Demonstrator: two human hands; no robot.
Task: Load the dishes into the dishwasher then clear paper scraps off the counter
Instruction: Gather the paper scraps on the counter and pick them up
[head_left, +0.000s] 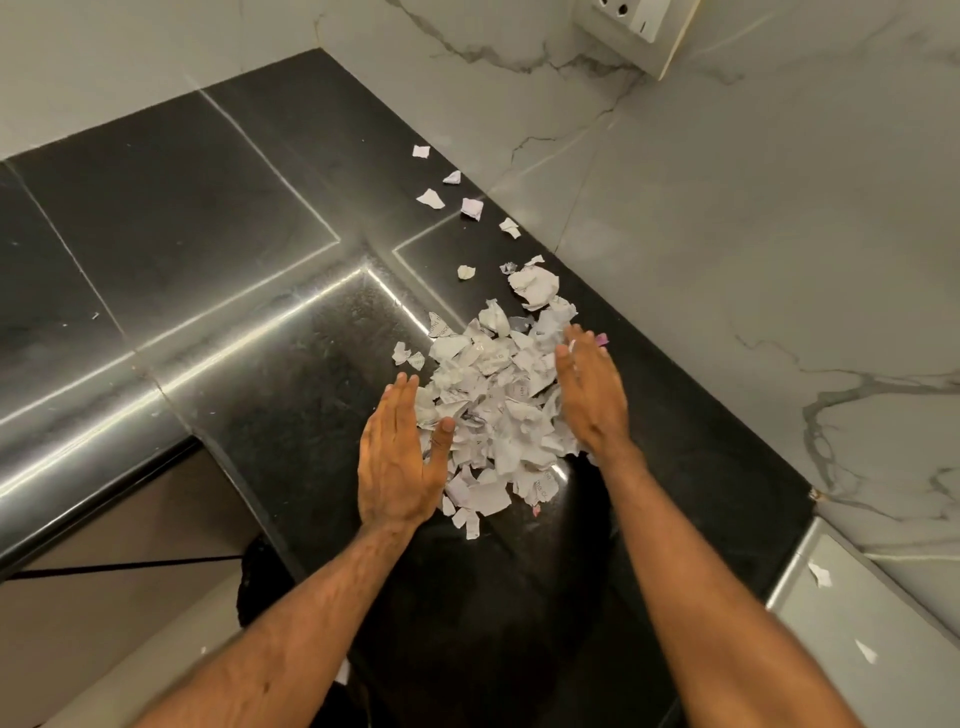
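the scraps (493, 405) lie heaped on the black surface (291, 405) near the wall (753, 260). the left hand (397, 457) and right hand (589, 389) stand flat-fingered on either side, apart, gripping nothing. squeezing too fast could spill bits off the front edge. strays (470, 208) lie further back, beyond the pile; a socket (639, 31) sits on the wall.

I saw a polished black stone counter (208, 218) turning an L-shaped corner. A heap of torn paper scraps (498, 405) lay on it near the right wall (727, 260), with a crumpled wad (535, 286) at the heap's far edge. Beyond that, a few loose scraps (430, 198) trailed along the wall, well apart from one another.
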